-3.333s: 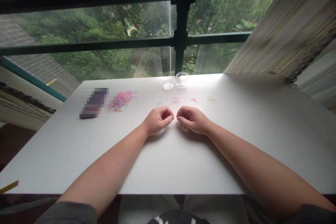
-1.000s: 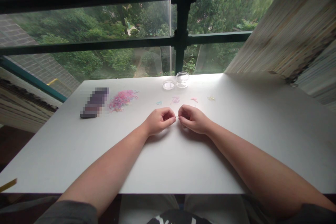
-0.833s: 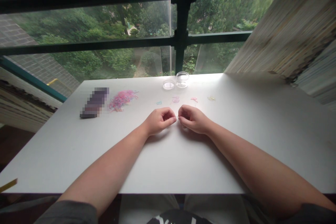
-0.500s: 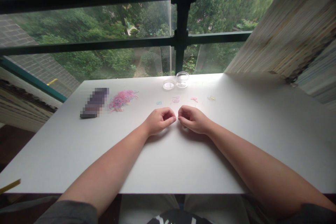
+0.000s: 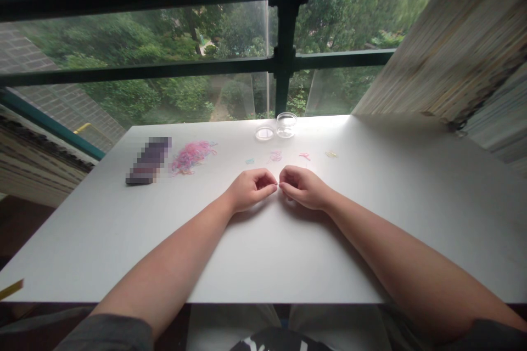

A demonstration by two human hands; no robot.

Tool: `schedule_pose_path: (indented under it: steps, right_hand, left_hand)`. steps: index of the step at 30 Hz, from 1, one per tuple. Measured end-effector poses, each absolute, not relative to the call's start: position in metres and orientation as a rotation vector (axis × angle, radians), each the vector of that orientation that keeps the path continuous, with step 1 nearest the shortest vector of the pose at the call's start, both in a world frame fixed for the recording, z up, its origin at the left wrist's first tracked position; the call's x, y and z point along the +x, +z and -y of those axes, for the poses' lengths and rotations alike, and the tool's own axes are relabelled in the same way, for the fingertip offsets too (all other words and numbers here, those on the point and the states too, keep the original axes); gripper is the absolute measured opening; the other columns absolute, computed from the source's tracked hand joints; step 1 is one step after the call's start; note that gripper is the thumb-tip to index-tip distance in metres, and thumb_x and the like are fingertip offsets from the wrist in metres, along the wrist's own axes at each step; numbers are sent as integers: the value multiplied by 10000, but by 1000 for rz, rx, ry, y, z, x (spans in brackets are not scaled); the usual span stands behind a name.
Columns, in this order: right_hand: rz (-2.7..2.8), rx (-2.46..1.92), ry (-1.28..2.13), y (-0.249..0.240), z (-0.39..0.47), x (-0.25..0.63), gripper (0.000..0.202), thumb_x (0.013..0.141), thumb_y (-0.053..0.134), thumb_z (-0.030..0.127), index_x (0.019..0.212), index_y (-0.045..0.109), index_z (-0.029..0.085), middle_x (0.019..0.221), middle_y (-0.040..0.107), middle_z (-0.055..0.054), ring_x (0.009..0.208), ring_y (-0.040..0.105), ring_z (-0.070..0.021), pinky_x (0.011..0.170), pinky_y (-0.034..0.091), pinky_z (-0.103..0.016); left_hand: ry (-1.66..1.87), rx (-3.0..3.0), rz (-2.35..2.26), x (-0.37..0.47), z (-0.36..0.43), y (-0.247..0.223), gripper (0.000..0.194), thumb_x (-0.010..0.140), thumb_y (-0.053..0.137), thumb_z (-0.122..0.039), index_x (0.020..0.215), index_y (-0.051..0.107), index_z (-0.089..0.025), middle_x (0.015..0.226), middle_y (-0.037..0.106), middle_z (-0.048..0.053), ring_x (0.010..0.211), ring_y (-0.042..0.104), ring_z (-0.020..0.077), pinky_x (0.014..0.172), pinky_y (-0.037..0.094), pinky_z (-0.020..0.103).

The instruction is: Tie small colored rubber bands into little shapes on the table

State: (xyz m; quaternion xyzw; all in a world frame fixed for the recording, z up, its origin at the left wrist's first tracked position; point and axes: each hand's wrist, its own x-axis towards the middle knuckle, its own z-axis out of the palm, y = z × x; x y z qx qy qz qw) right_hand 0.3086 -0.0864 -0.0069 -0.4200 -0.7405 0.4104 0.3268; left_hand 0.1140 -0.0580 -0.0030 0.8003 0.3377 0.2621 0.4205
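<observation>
My left hand [image 5: 252, 191] and my right hand [image 5: 303, 187] meet fingertip to fingertip over the white table [image 5: 288, 263]. Thumb and forefinger of each are pinched together. Whatever lies between them is too small to name. Just beyond the hands lie little groups of plastic clips or links: a teal group [image 5: 250, 161], a lilac group [image 5: 275, 156], a pink group [image 5: 304, 157] and a yellow group [image 5: 331, 154]. To the left is a larger heap of mixed pink and purple pieces [image 5: 192, 157].
A clear round tub [image 5: 286, 126] stands at the table's far edge, with its clear lid [image 5: 264, 133] beside it. A blurred-out dark oblong [image 5: 150, 161] lies left of the heap. Green window bars [image 5: 284, 38] rise behind, and a curtain [image 5: 436, 38] hangs at right.
My left fingertips have shifted slightly right, closing the small gap to my right fingertips. The yellow stick at the lower left edge shows a little less. All else looks the same.
</observation>
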Motion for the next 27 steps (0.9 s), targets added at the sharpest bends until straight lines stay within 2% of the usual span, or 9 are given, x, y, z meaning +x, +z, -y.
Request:
schedule_pose_path:
  steps: [27]
  right_hand:
    - [1936, -1102, 1084, -6, 87, 309, 62, 814, 490, 243, 788, 480, 187, 595, 537, 30, 519, 500, -99, 504, 384, -223]
  left_hand:
    - [665, 2005, -873, 114, 58, 0, 237, 797, 537, -356, 816, 632, -140, 677, 579, 11, 607, 474, 107, 571, 383, 221]
